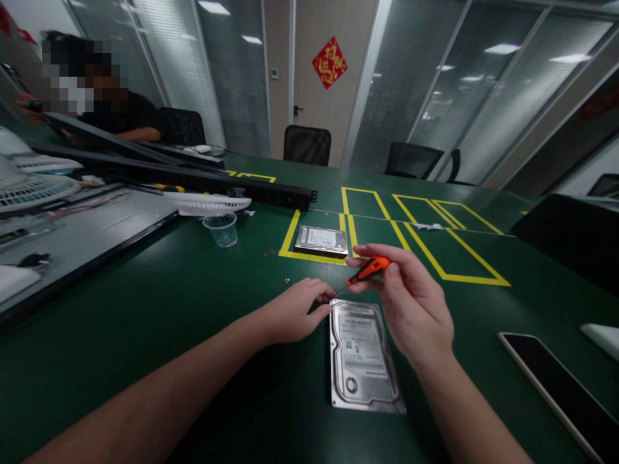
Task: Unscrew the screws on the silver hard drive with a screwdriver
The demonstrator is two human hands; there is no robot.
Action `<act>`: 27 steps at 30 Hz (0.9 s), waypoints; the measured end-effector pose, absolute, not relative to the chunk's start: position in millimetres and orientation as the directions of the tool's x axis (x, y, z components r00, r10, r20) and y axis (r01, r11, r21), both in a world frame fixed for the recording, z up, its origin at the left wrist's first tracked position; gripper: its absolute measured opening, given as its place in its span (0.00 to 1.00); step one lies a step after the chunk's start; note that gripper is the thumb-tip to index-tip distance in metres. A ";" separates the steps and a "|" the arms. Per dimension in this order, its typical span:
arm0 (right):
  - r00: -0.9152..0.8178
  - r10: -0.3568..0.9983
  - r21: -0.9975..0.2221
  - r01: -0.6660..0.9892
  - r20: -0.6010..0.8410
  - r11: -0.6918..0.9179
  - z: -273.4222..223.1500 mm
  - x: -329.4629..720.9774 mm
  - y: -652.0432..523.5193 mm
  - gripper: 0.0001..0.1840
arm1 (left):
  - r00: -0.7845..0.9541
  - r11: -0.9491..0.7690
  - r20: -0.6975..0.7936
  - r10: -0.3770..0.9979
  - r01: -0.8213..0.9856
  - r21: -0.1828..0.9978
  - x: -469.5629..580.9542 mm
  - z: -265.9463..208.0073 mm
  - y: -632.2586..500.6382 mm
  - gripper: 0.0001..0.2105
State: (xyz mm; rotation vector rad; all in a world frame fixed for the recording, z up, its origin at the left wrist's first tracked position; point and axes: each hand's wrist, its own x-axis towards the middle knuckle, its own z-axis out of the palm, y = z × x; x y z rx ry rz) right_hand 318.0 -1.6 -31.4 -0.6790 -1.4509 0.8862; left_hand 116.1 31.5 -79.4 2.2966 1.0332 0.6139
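A silver hard drive (360, 354) with a white label lies flat on the green table in front of me. At its far left corner, my left hand (300, 309) has its fingers curled and its thumb against the drive's edge. My right hand (416, 303) grips a screwdriver (370, 269) by its orange and black handle. The thin shaft slants down to the left, its tip at that same corner beside my left fingertips. Whether a screw sits under the tip is too small to tell.
Farther off, a second hard drive (322, 240) lies inside a yellow tape outline. Left of it stand a clear plastic cup (222, 230), a few tiny screws (287, 280) and a long black bar (271, 192). A phone (556, 393) lies at right. Someone sits at the far left.
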 end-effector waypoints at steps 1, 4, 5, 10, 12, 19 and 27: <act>-0.081 0.837 -0.841 -0.084 0.541 0.535 -30.7 317.5 -2.3 0.14 | 0.602 -0.560 0.182 0.778 0.530 0.637 116.1 -79.3 31.5 0.08; -0.056 0.835 -0.836 -0.047 0.548 0.546 -28.3 315.3 -4.3 0.09 | 0.606 -0.562 0.184 0.774 0.524 0.639 116.4 -78.7 31.3 0.09; -0.049 0.832 -0.834 -0.048 0.552 0.550 -28.0 314.7 -4.6 0.08 | 0.605 -0.562 0.184 0.774 0.523 0.641 116.6 -78.4 31.1 0.09; -0.081 0.815 -0.819 -0.053 0.574 0.571 -31.1 316.6 -1.8 0.11 | 0.599 -0.553 0.177 0.781 0.532 0.641 117.8 -77.3 30.5 0.09; -0.090 0.820 -0.824 -0.065 0.566 0.562 -32.6 318.5 -0.7 0.13 | 0.600 -0.551 0.172 0.781 0.534 0.641 118.2 -77.1 30.5 0.09; -0.036 0.844 -0.844 -0.056 0.535 0.533 -28.2 316.9 -4.6 0.06 | 0.603 -0.549 0.166 0.780 0.532 0.644 117.5 -79.1 31.1 0.09; -0.086 0.826 -0.830 -0.074 0.557 0.552 -31.5 318.1 -2.6 0.13 | 0.602 -0.557 0.178 0.778 0.532 0.638 117.8 -79.2 31.6 0.08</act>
